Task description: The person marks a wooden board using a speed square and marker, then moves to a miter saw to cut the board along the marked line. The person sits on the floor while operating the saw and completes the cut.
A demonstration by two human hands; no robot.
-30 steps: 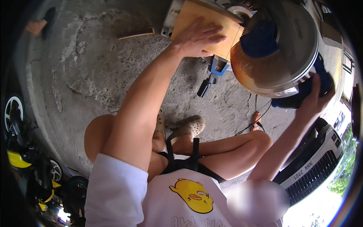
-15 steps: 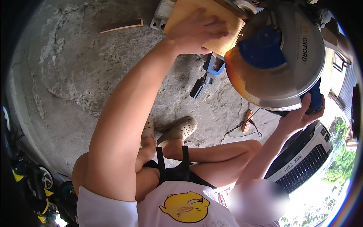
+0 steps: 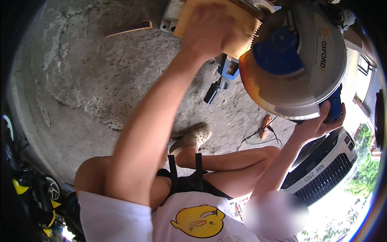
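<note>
A flat, light-brown wooden board [image 3: 245,34] lies on the grey metal base [image 3: 168,18] of a miter saw, at the top of the view. Over this board is my left hand [image 3: 211,32], smeared by motion; its exact finger shape is unclear. The saw's large round head [image 3: 282,90], with a clear guard and a blue cover, stands right of the board. Jagged blade teeth show beside the board's right edge. My right hand [image 3: 316,126] is closed around the saw's blue handle [image 3: 335,107], at the head's lower right.
A blue bracket with a black knob [image 3: 213,92] juts below the board. A thin wood offcut [image 3: 130,28] lies on the rough concrete floor [image 3: 80,84]. An orange power strip with a black cord [image 3: 266,127] lies near my knee. A car front [image 3: 322,169] stands at lower right.
My left forearm has swung to the right, and my left hand has slid a little over the board, now blurred. My right hand stays on the saw handle; the saw head looks nearly unmoved.
</note>
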